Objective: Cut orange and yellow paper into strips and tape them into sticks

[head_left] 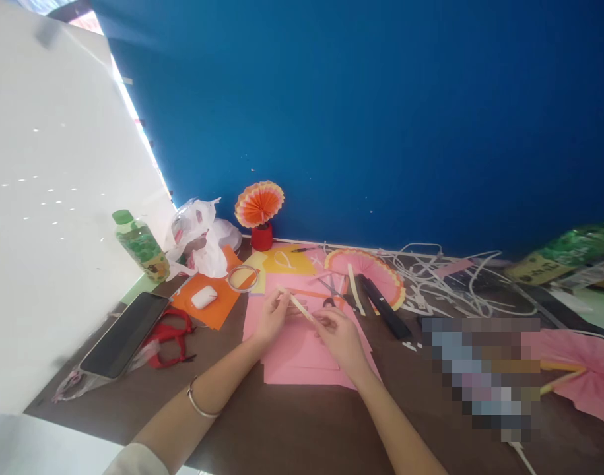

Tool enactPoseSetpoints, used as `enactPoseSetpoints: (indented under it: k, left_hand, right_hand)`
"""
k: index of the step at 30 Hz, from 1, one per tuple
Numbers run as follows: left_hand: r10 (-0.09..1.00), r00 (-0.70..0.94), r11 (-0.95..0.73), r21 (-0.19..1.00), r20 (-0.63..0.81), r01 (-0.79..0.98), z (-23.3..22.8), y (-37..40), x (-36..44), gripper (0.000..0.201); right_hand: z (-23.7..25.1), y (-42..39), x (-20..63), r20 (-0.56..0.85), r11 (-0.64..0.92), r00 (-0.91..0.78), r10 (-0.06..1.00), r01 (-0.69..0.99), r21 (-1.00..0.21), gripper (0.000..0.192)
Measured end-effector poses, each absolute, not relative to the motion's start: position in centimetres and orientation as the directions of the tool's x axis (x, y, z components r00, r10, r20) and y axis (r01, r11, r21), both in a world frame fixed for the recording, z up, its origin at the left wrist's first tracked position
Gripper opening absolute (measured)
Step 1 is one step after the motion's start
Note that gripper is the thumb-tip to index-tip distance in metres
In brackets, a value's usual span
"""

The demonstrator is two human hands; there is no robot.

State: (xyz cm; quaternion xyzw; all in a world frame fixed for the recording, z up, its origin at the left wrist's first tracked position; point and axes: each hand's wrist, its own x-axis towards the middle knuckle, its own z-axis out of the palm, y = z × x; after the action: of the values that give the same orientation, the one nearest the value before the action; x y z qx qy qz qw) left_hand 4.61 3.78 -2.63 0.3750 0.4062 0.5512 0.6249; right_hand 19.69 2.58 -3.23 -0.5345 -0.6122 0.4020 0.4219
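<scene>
Both forearms reach in from the bottom edge over the dark brown bench (292, 429), the left one wearing a thin bangle (200, 404) at the wrist. The left hand (270, 318) and right hand (340, 336) meet over a stack of pink paper (302, 359), each pinching one end of a pale paper strip (300, 307) held slanted just above the sheets; the fingers are closed on the strip, palms turned inward.

Just beyond the right hand lie scissors (334, 293) and a long black stapler (383, 307), which rests against a flat pink-and-orange paper fan (373, 267). A second, orange fan (259, 203) stands upright in a small red pot (262, 237) by the blue wall (381, 119). Left of the hands sit a ring of clear tape (242, 278), yellow paper (286, 260), and orange paper (215, 303) carrying a white earbud case (203, 297). Further left are a dark phone (126, 333), red-handled scissors (170, 336), a crumpled plastic bag (202, 237) and a green-capped bottle (140, 245) whose label is too small to read. White cables (450, 277) tangle to the right, near another pink fan (579, 376) and a green packet (564, 254) with unreadable print.
</scene>
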Motion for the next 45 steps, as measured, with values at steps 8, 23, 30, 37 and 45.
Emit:
enactPoseSetpoints:
  k: [8, 23, 30, 37, 45]
  left_hand:
    - [0.976, 0.206, 0.149, 0.921, -0.077, -0.361, -2.6, 3.3, 4.6, 0.041]
    - [0.987, 0.160, 0.071, 0.936, -0.016, -0.346, -3.1, 3.5, 4.7, 0.030]
    - [0.981, 0.193, 0.091, 0.936, -0.025, -0.341, -3.2, 3.5, 4.6, 0.032]
    - [0.979, 0.203, 0.095, 0.923, -0.019, -0.373, -4.2, 3.9, 4.5, 0.032]
    - [0.994, 0.098, 0.079, 0.900, -0.041, -0.428, -3.5, 3.9, 4.1, 0.030]
  right_hand:
    - [-2.8, 2.5, 19.6, 0.183, 0.197, -0.072, 0.980, 0.321, -0.927, 0.032]
    - [-2.7, 2.3, 19.5, 0.005, 0.013, -0.039, 0.999, 0.206, -0.978, 0.033]
    - [-3.0, 2.6, 19.7, 0.025, 0.032, -0.041, 0.999, 0.190, -0.981, 0.030]
    - [-2.8, 2.5, 19.6, -0.008, 0.001, -0.042, 0.999, 0.209, -0.978, 0.029]
    - [-2.3, 2.6, 20.5, -0.103, -0.060, -0.118, 0.988, 0.327, -0.943, 0.028]
